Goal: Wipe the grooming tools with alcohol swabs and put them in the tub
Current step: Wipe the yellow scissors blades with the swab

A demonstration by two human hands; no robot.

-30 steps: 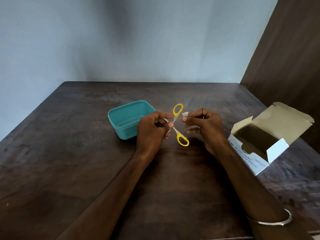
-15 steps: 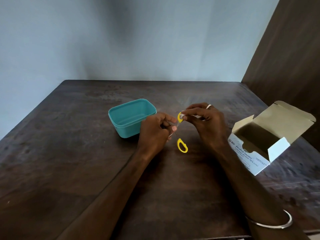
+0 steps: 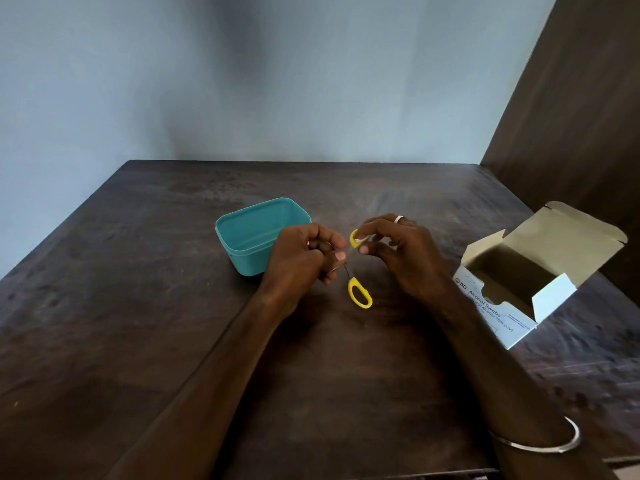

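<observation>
Small scissors with yellow handles (image 3: 360, 292) hang spread open above the dark table. My left hand (image 3: 304, 261) grips them by the blades, which its fingers hide. My right hand (image 3: 398, 251) pinches a white alcohol swab (image 3: 362, 240) against the upper yellow handle loop. The lower loop hangs free below my hands. A teal tub (image 3: 256, 230) stands just behind my left hand, and nothing shows inside it.
An open white box of alcohol swabs (image 3: 519, 289) lies at the right, its lid flaps raised. A dark wooden panel (image 3: 571, 116) rises at the right edge of the wooden table (image 3: 138, 306). A pale wall stands behind.
My right hand has brought the swab from beside the upper yellow handle onto it, and now pinches that loop. The scissors have tilted slightly; the tub and box have not moved.
</observation>
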